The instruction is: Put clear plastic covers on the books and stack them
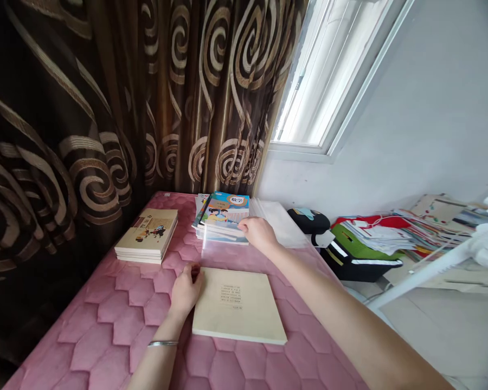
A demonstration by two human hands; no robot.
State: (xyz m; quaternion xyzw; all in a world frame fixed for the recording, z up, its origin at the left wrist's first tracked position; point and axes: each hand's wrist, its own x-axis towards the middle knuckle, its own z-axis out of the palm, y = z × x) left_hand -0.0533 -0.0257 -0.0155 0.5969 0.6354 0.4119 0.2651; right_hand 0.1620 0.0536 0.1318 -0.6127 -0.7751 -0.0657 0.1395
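A cream-coloured book lies flat on the pink quilted mattress in front of me, a small block of print on its upward face. At its upper left corner is my left hand, fingers curled and thumb against the book's edge. My right hand is raised beyond the book, its fingers pinched on a clear plastic book cover. This see-through film hangs in front of a pile of textbooks, whose top one is blue with cartoon children. Parts of the film's outline are hard to make out.
A stack of cream picture books sits at the left of the mattress. More clear plastic sheets lie at the far right edge. Beyond are a black bag, a green-topped box, papers and a white fan.
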